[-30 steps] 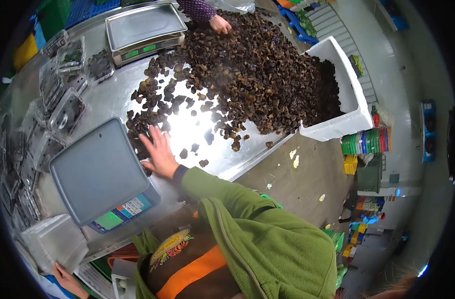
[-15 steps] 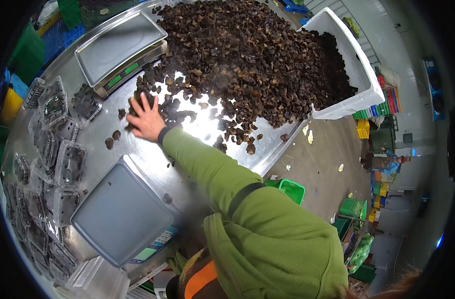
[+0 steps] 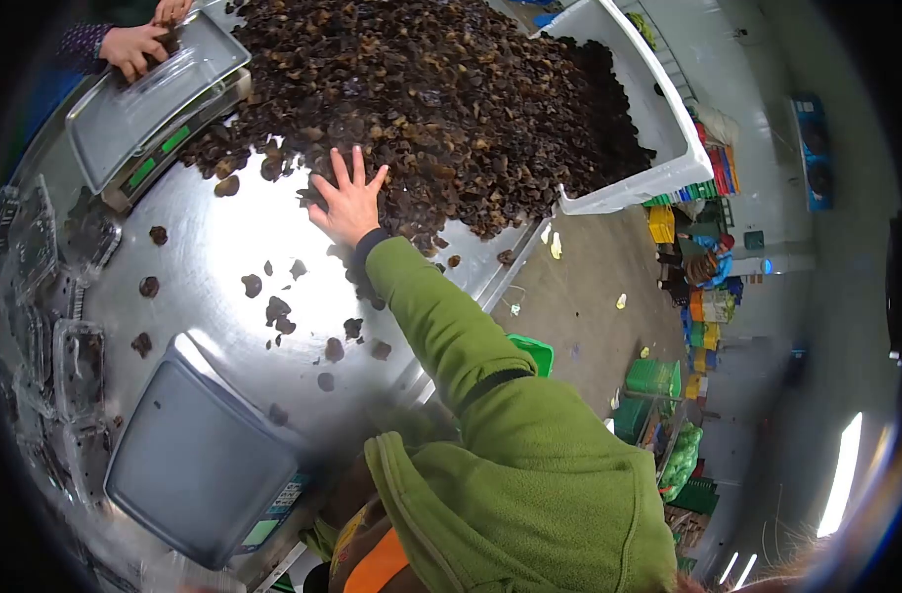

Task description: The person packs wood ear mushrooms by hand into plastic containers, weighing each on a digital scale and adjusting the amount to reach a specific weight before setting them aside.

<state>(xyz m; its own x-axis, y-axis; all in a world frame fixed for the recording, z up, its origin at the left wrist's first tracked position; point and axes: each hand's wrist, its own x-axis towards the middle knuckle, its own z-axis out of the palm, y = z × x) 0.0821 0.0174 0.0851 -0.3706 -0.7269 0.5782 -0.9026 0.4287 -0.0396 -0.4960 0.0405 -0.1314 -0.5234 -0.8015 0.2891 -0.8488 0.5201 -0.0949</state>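
i had the right hand (image 3: 350, 206) spread open, palm down, likely for wider contact, at the edge of the dark pile (image 3: 421, 94) on the counter (image 3: 199, 242), the white box (image 3: 637, 188) seemingly walling one end, the left hand out of view.

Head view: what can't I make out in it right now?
In the head view:
Left hand: not seen, likely below the frame.
What's under the right hand: hidden by its palm.
Digits on the far scale: too small.
Co-worker's upper hand: cut off by the top edge.
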